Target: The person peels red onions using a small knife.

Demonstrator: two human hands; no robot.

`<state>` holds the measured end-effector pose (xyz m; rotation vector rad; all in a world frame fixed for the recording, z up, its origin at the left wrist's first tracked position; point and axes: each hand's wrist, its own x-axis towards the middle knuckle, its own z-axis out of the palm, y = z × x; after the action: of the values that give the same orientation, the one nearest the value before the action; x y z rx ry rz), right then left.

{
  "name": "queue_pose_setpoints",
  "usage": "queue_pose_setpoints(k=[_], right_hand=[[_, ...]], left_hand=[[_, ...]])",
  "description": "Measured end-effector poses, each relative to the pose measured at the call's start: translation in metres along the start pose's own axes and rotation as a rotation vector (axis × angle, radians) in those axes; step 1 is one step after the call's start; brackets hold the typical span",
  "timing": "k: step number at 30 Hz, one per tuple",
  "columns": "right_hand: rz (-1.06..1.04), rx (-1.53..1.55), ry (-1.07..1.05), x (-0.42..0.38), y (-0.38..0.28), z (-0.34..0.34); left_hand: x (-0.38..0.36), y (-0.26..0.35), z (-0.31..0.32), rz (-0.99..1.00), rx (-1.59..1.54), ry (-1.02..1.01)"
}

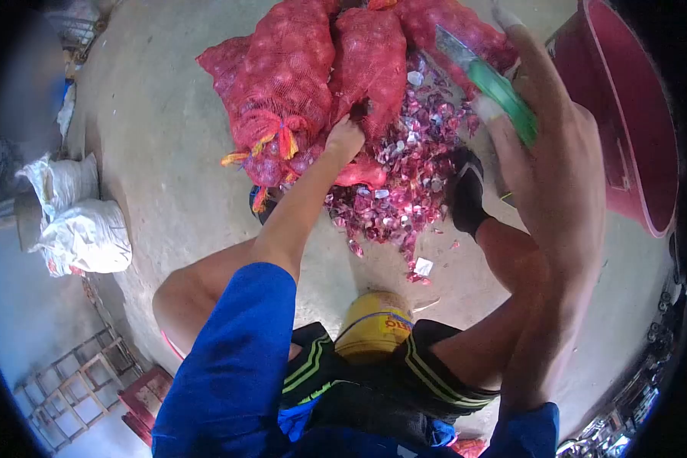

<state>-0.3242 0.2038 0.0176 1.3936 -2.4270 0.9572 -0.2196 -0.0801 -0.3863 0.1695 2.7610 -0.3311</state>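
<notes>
Raised close to the camera at the upper right, my right hand (546,145) is closed round the green handle of a knife (502,95), whose blade points up and left. My left hand (346,139) reaches to the lower end of a red mesh sack (368,65), beside a dark opening; its fingers are bent against the mesh, and what they grip is hidden. To its left lies a fuller mesh sack of onions (286,72), tied with red and yellow strips. Loose onion skins (404,183) are heaped on the floor just right of my left hand.
A large red tub (626,114) stands at the right. Below, a yellow bucket (374,324) sits between my legs. White sacks (88,233) are at the left, near a wooden frame (72,385). Another mesh sack (458,38) lies at the top.
</notes>
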Motion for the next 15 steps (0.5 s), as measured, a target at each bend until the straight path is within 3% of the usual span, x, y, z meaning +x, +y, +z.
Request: queue_pose_setpoints(k=[2,5,7,8,9,11,13,15], right_hand=[[0.089,-0.028,-0.054,-0.004,0.004,-0.003],[0.212,-0.029,-0.136,0.005,0.002,-0.014],[0.292,0.011,-0.183,-0.003,0.006,-0.014],[0.221,-0.041,-0.139,-0.009,0.014,-0.010],[0.147,-0.092,-0.090,-0.011,0.019,-0.008],[0.222,-0.041,-0.174,-0.005,0.013,-0.018],[0.291,0.016,-0.256,-0.003,0.011,-0.021],[0.079,-0.035,-0.111,-0.007,0.017,-0.016]], left_hand=[[0.002,-0.004,0.020,-0.026,0.085,-0.005],[0.016,-0.011,0.052,-0.075,-0.079,-0.104],[0.038,-0.011,0.109,-0.322,-0.295,0.025],[0.041,-0.011,0.110,-0.376,-0.421,0.122],[0.037,-0.012,0.090,-0.377,-0.420,0.123],[0.017,-0.012,0.020,-0.078,-0.146,-0.113],[0.009,-0.009,-0.013,-0.114,-0.244,-0.104],[-0.020,-0.005,-0.056,-0.151,-0.336,-0.106]])
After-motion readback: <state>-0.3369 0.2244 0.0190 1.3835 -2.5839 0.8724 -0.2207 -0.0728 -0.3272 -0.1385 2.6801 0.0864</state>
